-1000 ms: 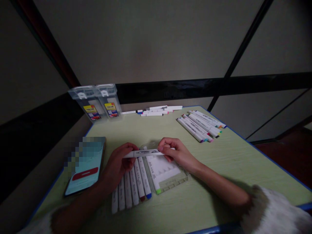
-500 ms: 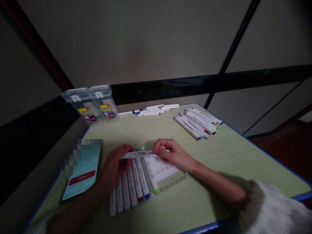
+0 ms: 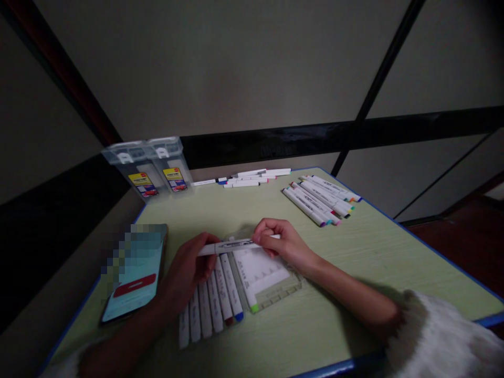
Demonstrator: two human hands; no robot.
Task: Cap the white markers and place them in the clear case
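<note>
A white marker (image 3: 236, 244) with black print is held level between my two hands, slightly higher at its right end. My left hand (image 3: 196, 262) is closed around its left end, and my right hand (image 3: 279, 240) pinches the other end between thumb and fingers. Below them lies an open clear plastic case (image 3: 275, 300). One marker with a lime-green tip (image 3: 249, 294) rests in it beside a white sheet (image 3: 264, 269). Several markers (image 3: 212, 304) lie side by side to the left, one blue-tipped and one brown-tipped, their upper ends partly hidden by my left hand.
Two clear lidded boxes (image 3: 151, 168) stand at the back left. A phone (image 3: 136, 278) lies left of my left arm. Loose markers (image 3: 248, 181) are piled along the back edge, and another group (image 3: 321, 199) lies at the right. The table (image 3: 374, 262) has a blue edge.
My right hand and the marker's right end have risen slightly, so the marker tilts a little more. My grip on it is the same, and the other things keep their places.
</note>
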